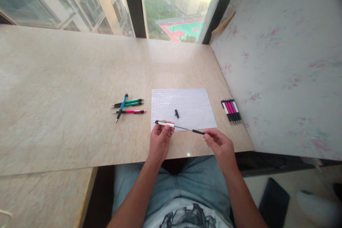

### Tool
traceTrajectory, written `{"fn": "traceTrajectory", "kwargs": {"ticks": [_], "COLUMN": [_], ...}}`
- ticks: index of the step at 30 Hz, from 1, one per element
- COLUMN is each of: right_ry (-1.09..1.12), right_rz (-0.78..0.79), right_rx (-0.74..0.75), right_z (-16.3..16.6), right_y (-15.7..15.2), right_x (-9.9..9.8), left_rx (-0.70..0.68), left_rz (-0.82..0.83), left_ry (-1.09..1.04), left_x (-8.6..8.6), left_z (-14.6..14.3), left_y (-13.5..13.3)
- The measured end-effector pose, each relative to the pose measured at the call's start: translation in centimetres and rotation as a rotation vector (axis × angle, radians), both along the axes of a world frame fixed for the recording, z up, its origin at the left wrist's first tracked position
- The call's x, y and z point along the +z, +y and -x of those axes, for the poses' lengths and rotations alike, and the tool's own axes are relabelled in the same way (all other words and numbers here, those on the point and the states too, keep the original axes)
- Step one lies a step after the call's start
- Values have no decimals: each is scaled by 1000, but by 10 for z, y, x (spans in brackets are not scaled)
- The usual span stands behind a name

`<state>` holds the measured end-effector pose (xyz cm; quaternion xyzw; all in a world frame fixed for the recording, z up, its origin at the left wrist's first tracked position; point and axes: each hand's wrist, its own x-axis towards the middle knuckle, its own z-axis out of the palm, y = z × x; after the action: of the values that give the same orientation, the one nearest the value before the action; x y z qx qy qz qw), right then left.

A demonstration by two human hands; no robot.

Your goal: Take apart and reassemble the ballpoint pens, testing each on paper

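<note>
My left hand [161, 138] pinches a white pen barrel [164, 123] near the desk's front edge. My right hand [220, 143] pinches a black pen tip piece [198, 132]. A thin refill [183, 128] spans the gap between the two parts. Both hands hover over the lower edge of a written sheet of paper [184, 108]. A small black pen part [176, 113] lies on that sheet.
Several pens [128, 107], green, blue and pink, lie left of the sheet. A row of pink and white pens [231, 110] lies to the right by the floral wall [280, 64]. The marble desk [66, 89] runs to windows [176, 12] at the back.
</note>
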<state>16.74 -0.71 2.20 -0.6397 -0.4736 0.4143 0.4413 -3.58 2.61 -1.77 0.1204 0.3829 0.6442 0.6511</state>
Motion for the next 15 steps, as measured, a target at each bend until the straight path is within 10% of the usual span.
{"fn": "traceTrajectory", "kwargs": {"ticks": [15], "right_ry": [-132], "right_rz": [-127], "right_rx": [119], "right_z": [41], "right_y": [17], "right_x": [-1], "left_rx": [-34], "left_rz": [-23], "left_ry": [24], "left_x": [2], "left_z": [-2], "left_y": [0]}}
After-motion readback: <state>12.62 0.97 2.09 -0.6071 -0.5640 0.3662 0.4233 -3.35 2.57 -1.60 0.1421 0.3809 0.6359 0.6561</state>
